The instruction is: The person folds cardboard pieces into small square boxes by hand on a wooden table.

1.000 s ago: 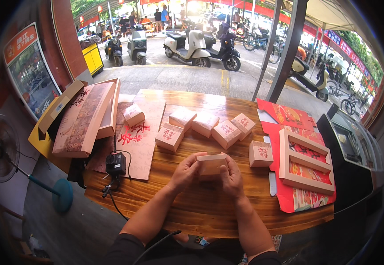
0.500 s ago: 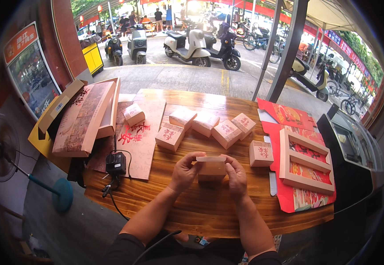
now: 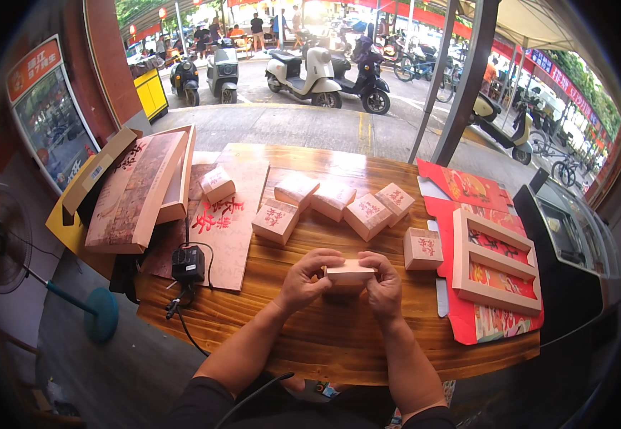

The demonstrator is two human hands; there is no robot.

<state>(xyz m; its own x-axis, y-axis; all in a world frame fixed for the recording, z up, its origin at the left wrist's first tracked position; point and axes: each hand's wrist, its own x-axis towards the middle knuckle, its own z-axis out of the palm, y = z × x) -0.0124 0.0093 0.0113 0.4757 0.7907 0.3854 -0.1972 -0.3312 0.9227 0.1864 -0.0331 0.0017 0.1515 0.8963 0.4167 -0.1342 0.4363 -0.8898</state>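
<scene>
While both hands pinch the small pale pink cardboard box [image 3: 350,272] above the wooden table's [image 3: 324,336] near edge, left hand [image 3: 304,280] and right hand [image 3: 381,284] grip opposite ends. Six closed small pink boxes [image 3: 367,215] sit toward the far edge; the red compartmented tray [image 3: 498,264] at the right edge appears unfilled.

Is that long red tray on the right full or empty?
Empty: the red tray shows only bare compartments between its pale dividers; the nearest small pink box sits outside it.

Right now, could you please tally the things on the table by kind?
Small pink boxes: 7, one held between left hand and right hand
Red trays: 1
Large flat boxes: 1
Black chargers: 1
Total: 10
</scene>
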